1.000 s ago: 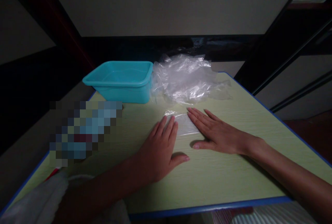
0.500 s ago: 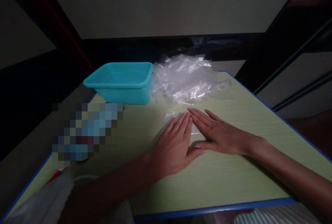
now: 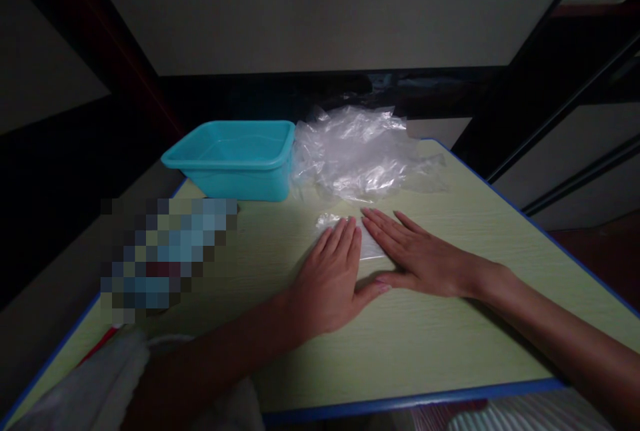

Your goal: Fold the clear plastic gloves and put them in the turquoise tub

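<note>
A small clear plastic bag (image 3: pixel 371 248), folded flat, lies on the pale table under both my hands and is largely covered by them. My left hand (image 3: pixel 327 281) rests flat on its left part, fingers stretched out. Across the right part lies my right hand (image 3: pixel 417 254), also flat, with its fingers pointing to the upper left. The two thumbs meet or nearly meet in front of the bag. Beyond my hands, a loose heap of crumpled clear plastic bags (image 3: pixel 357 154) spreads over the far side of the table.
A turquoise plastic basin (image 3: pixel 235 181) stands at the back left, beside the heap of bags. On the left, a pixelated patch (image 3: pixel 170 251) hides whatever is there. The table (image 3: pixel 440 358) has a blue edge, and a wall panel rises behind it.
My left hand has slid slightly left, widening the gap between my hands and baring more of the folded bag. My right hand stays in place.
</note>
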Demonstrator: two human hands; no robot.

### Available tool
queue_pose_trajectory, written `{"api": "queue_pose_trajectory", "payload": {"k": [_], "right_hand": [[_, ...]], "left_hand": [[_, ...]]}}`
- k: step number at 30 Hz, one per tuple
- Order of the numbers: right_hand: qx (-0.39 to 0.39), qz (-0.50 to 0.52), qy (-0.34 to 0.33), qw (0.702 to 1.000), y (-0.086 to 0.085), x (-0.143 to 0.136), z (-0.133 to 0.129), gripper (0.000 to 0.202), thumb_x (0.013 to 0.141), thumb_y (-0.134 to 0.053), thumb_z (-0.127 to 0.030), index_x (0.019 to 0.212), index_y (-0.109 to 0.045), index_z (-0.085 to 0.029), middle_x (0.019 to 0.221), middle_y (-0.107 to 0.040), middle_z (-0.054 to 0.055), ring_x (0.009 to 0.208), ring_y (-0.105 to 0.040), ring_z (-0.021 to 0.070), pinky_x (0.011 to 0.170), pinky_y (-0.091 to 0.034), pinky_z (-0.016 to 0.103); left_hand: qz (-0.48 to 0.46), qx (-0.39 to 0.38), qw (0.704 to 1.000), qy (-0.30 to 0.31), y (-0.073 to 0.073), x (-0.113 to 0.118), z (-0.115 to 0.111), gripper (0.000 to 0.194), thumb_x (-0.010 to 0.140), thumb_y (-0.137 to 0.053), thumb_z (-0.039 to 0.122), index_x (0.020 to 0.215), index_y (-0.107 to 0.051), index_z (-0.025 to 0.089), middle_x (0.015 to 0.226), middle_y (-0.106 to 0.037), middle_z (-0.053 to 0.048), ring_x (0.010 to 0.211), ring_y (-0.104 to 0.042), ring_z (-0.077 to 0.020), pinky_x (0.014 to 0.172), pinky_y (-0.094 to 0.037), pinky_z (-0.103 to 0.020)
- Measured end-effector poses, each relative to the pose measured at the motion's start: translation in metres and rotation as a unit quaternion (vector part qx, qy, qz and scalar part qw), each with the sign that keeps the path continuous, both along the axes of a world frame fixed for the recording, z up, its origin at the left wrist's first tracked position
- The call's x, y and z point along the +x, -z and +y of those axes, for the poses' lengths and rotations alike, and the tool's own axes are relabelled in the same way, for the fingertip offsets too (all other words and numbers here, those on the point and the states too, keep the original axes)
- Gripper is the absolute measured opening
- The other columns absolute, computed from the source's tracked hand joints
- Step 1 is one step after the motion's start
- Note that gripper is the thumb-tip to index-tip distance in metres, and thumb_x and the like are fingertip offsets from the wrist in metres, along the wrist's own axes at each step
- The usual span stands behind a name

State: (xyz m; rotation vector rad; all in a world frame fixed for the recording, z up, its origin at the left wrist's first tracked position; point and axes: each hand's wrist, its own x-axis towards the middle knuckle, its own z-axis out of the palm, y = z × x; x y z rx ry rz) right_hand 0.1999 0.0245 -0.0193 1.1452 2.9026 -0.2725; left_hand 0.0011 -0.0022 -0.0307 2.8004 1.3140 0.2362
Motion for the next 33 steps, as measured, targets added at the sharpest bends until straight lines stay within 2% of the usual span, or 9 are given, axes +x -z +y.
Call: {"api": "queue_pose_trajectory", "payload": {"k": [8,15,20,24,30,33], "right_hand": [[-0.017,-0.01,0.022,1.0,-0.004,-0.006,-0.001,0.096,0.08,-0.028,-0.073,0.143,-0.012,-0.002,0.147,-0.007,0.023,0.137,-0.008,0.0311,0.109,-0.013,0.055],[-0.01,0.003,0.016,1.0,-0.005,-0.004,-0.002,0.093,0.081,-0.031,-0.071,0.144,-0.008,-0.007,0.147,-0.008,0.021,0.137,-0.008,0.0302,0.109,-0.013,0.055],[-0.026,-0.006,0.028,0.999,-0.008,-0.006,-0.002,0.096,0.08,-0.029,-0.072,0.143,-0.011,-0.002,0.147,-0.006,0.022,0.137,-0.007,0.0303,0.109,-0.012,0.054],[-0.027,0.009,0.025,0.999,-0.009,-0.007,-0.002,0.094,0.08,-0.03,-0.072,0.144,-0.012,-0.005,0.147,-0.007,0.022,0.137,-0.008,0.0299,0.109,-0.012,0.054],[-0.05,-0.017,0.043,0.998,-0.014,-0.01,-0.003,0.099,0.079,-0.029,-0.074,0.142,-0.012,0.001,0.147,-0.003,0.023,0.137,-0.004,0.0296,0.11,-0.008,0.052],[-0.052,-0.014,0.045,0.998,-0.016,-0.011,-0.004,0.099,0.079,-0.031,-0.073,0.142,-0.012,0.001,0.147,-0.003,0.023,0.137,-0.005,0.029,0.111,-0.008,0.051]], "left_hand": [[0.015,-0.009,1.0,-0.022,-0.003,-0.015,0.005,0.08,0.087,-0.03,0.061,0.134,-0.033,-0.004,0.145,-0.025,-0.025,0.136,-0.021,-0.0315,0.109,-0.024,-0.044],[0.003,-0.001,1.0,-0.028,-0.001,-0.033,0.011,0.072,0.089,-0.033,0.054,0.134,-0.03,-0.002,0.144,-0.025,-0.026,0.136,-0.02,-0.0308,0.107,-0.027,-0.048],[0.01,-0.008,0.999,-0.032,-0.001,-0.038,0.012,0.07,0.089,-0.036,0.051,0.133,-0.031,-0.002,0.144,-0.024,-0.026,0.136,-0.02,-0.0312,0.107,-0.027,-0.049],[0.008,-0.005,0.999,-0.041,0.0,-0.037,0.012,0.074,0.087,-0.038,0.05,0.134,-0.027,-0.005,0.143,-0.025,-0.028,0.135,-0.022,-0.0318,0.106,-0.028,-0.048],[0.003,0.018,0.999,-0.032,0.005,-0.039,0.014,0.073,0.087,-0.039,0.047,0.135,-0.022,-0.005,0.142,-0.026,-0.03,0.134,-0.024,-0.0338,0.103,-0.032,-0.05],[-0.008,0.036,0.999,-0.024,0.011,-0.042,0.014,0.072,0.088,-0.038,0.045,0.137,-0.017,-0.003,0.142,-0.027,-0.03,0.134,-0.024,-0.0335,0.103,-0.032,-0.051]]}}
